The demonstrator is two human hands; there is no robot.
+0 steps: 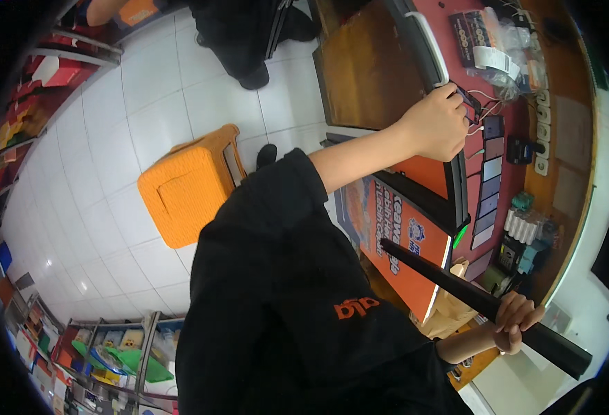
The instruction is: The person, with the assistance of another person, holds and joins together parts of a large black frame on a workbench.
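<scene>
My left hand (437, 123) is closed on the black edge of an upright dark panel (367, 66), close to the end of its white handle (430, 47). My right hand (517, 323) wraps around a long black bar (450, 282) at lower right. That bar slants from the front of an orange printed board (405, 242) down to the right, its near end sticking out past my fist. Below my left hand, another black strip (422, 200) runs across the orange surface. The palm sides of both hands are hidden.
A red counter behind the panel holds a row of phones (490, 190), white cables and plastic-wrapped packages (501, 59). Power sockets (541, 131) line its back board. An orange stool (187, 190) stands on the white tiles at left. Another person (242, 38) stands beyond; shelves (121, 353) fill the lower left.
</scene>
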